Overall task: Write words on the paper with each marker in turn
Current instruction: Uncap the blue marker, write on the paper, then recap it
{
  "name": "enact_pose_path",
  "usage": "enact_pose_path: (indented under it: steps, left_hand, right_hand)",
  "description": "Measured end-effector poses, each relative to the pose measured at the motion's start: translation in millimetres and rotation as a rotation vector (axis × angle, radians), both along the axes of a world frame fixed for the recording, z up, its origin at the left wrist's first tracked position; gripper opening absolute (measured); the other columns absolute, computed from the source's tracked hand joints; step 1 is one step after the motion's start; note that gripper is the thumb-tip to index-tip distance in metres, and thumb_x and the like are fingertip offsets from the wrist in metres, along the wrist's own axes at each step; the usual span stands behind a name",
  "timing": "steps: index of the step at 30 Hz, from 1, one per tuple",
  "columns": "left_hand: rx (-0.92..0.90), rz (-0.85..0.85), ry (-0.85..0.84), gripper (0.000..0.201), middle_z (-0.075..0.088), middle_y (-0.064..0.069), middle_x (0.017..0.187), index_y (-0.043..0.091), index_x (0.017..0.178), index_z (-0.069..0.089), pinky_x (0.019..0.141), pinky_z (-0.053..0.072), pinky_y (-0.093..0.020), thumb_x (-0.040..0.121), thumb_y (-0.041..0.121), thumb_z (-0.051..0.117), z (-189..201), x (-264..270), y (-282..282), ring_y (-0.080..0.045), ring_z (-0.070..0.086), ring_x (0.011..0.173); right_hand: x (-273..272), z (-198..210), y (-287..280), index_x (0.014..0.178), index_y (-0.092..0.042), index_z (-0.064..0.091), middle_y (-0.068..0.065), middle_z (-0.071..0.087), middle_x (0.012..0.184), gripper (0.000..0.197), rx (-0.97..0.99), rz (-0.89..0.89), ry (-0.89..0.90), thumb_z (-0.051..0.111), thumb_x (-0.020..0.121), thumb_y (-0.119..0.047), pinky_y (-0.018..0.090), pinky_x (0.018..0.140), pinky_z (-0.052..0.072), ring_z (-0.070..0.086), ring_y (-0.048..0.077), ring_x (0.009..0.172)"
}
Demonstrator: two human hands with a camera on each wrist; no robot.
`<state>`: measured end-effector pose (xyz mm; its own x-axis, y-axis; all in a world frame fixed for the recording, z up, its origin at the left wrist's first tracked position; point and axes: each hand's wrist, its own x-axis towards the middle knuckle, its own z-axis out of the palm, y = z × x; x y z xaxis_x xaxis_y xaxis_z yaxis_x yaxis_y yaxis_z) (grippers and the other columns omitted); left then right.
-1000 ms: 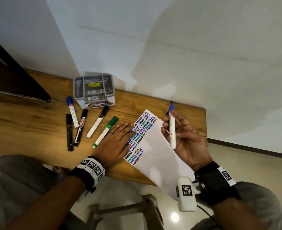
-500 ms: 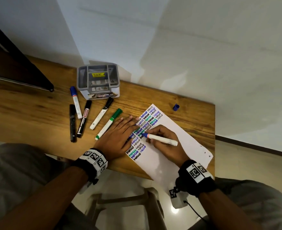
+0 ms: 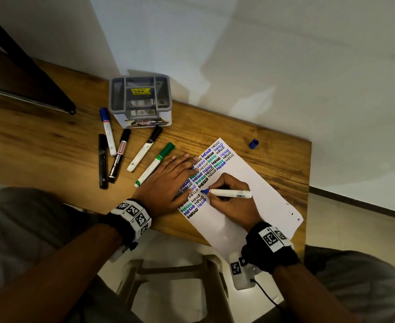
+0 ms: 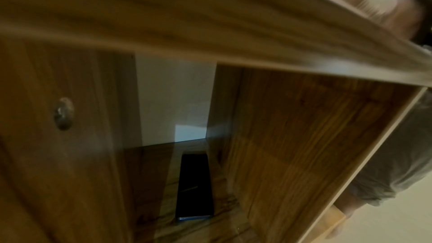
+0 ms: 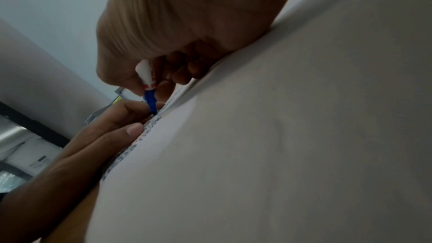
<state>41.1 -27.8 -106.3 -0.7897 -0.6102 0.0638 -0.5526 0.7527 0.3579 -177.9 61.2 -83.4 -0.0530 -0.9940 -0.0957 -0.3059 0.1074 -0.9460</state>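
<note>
A white paper [image 3: 250,183] lies tilted on the wooden desk [image 3: 40,145], its left part filled with rows of HELLO in blue, green and black. My right hand [image 3: 229,197] grips an uncapped blue marker [image 3: 229,194] and its tip touches the sheet among the words; in the right wrist view the blue marker [image 5: 149,97] tip meets the paper [image 5: 280,136]. My left hand [image 3: 168,183] lies flat with straight fingers on the sheet's left edge. The blue cap [image 3: 253,143] lies on the desk beyond the paper. Several capped markers, among them a green one [image 3: 155,163], lie to the left.
A grey organiser box [image 3: 140,101] stands at the back of the desk near the wall. A dark slanted object [image 3: 28,73] crosses the far left. A plastic stool [image 3: 173,283] stands below the desk edge. The left wrist view shows the desk's underside and a dark phone [image 4: 194,186] on a shelf.
My right hand came down from mid-air with the uncapped blue marker and set its tip on the paper. The blue cap now lies on the desk. My left hand stayed flat on the sheet.
</note>
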Motion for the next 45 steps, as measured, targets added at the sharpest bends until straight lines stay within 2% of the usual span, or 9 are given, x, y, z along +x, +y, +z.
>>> enact_pose_path:
  steps: [3, 8, 13, 17, 21, 27, 33, 40, 45]
  left_hand:
    - [0.007, 0.002, 0.001, 0.053, 0.03, -0.003, 0.16, 0.017, 0.144, 0.043, 0.124, 0.011, -0.041, 0.099, 0.046, 0.043, -0.2, -0.6, 0.2, -0.018, 0.017, 0.151]
    - [-0.003, -0.005, 0.002, 0.052, 0.03, -0.004, 0.16, 0.019, 0.144, 0.043, 0.124, 0.011, -0.041, 0.099, 0.046, 0.043, 0.8, -0.4, 0.7, -0.019, 0.017, 0.151]
    - [-0.027, -0.044, -0.038, 0.053, 0.023, -0.005, 0.163, 0.026, 0.15, 0.036, 0.123, 0.013, -0.045, 0.1, 0.045, 0.042, -1.1, 0.1, -0.7, -0.023, 0.015, 0.152]
    - [-0.025, -0.043, -0.045, 0.053, 0.023, -0.006, 0.163, 0.025, 0.148, 0.039, 0.123, 0.014, -0.046, 0.099, 0.045, 0.041, -0.2, 0.7, -1.0, -0.023, 0.015, 0.152]
    - [-0.014, -0.038, -0.042, 0.053, 0.023, -0.005, 0.163, 0.025, 0.148, 0.039, 0.123, 0.012, -0.045, 0.099, 0.045, 0.041, 0.5, 0.0, -1.3, -0.023, 0.015, 0.152]
    - [-0.014, -0.038, -0.062, 0.054, 0.021, -0.004, 0.164, 0.025, 0.149, 0.038, 0.123, 0.011, -0.045, 0.099, 0.045, 0.042, -1.6, 0.4, -1.6, -0.022, 0.013, 0.152]
    - [-0.016, -0.039, -0.055, 0.053, 0.022, -0.005, 0.163, 0.025, 0.148, 0.039, 0.123, 0.012, -0.046, 0.099, 0.045, 0.042, -0.3, 0.2, -1.9, -0.023, 0.014, 0.152]
    - [-0.005, -0.04, -0.054, 0.054, 0.022, -0.005, 0.163, 0.025, 0.149, 0.038, 0.123, 0.012, -0.046, 0.099, 0.046, 0.041, -0.3, 0.5, -1.6, -0.023, 0.014, 0.152]
    - [-0.01, -0.036, -0.062, 0.053, 0.021, -0.004, 0.164, 0.026, 0.149, 0.038, 0.123, 0.013, -0.046, 0.099, 0.046, 0.042, -0.9, 0.8, -1.8, -0.023, 0.013, 0.152]
  right_hand:
    - [-0.3, -2.9, 0.6, 0.091, -0.003, 0.069, 0.003, 0.075, 0.095, 0.014, -0.003, 0.003, 0.018, 0.08, 0.082, -0.005, 0.021, 0.076, 0.06, 0.07, 0.014, 0.087]
    - [-0.7, -4.5, 1.4, 0.092, -0.005, 0.068, -0.009, 0.073, 0.098, 0.017, -0.003, 0.005, 0.007, 0.081, 0.081, -0.006, 0.014, 0.076, 0.056, 0.071, 0.005, 0.093]
    - [-1.5, -7.0, 2.0, 0.092, -0.006, 0.069, -0.003, 0.074, 0.096, 0.016, -0.03, 0.016, 0.035, 0.081, 0.081, -0.007, 0.022, 0.079, 0.059, 0.071, 0.011, 0.09]
    - [-0.3, -7.1, 2.4, 0.091, -0.007, 0.068, 0.001, 0.074, 0.093, 0.015, -0.045, 0.026, 0.039, 0.08, 0.082, -0.006, 0.028, 0.079, 0.061, 0.071, 0.015, 0.087]
    - [-3.0, -8.1, 3.3, 0.091, -0.008, 0.067, -0.001, 0.074, 0.095, 0.016, -0.033, 0.029, 0.064, 0.081, 0.082, -0.008, 0.019, 0.079, 0.058, 0.071, 0.009, 0.091]
    - [-2.2, -7.6, 2.6, 0.091, -0.005, 0.067, 0.002, 0.075, 0.096, 0.016, -0.046, 0.017, 0.064, 0.081, 0.082, -0.008, 0.028, 0.079, 0.061, 0.071, 0.013, 0.09]
    - [-2.0, -7.5, 2.7, 0.088, -0.006, 0.066, 0.002, 0.074, 0.091, 0.016, -0.045, 0.006, 0.069, 0.08, 0.082, -0.007, 0.027, 0.077, 0.061, 0.071, 0.014, 0.086]
    - [-2.0, -7.7, 2.0, 0.09, -0.004, 0.067, 0.001, 0.074, 0.094, 0.015, -0.065, -0.037, 0.052, 0.08, 0.082, -0.005, 0.02, 0.077, 0.058, 0.071, 0.01, 0.091]
    - [-2.3, -8.5, 1.5, 0.085, -0.005, 0.065, 0.0, 0.073, 0.088, 0.016, -0.051, -0.049, 0.078, 0.081, 0.08, -0.004, 0.029, 0.075, 0.061, 0.071, 0.013, 0.086]
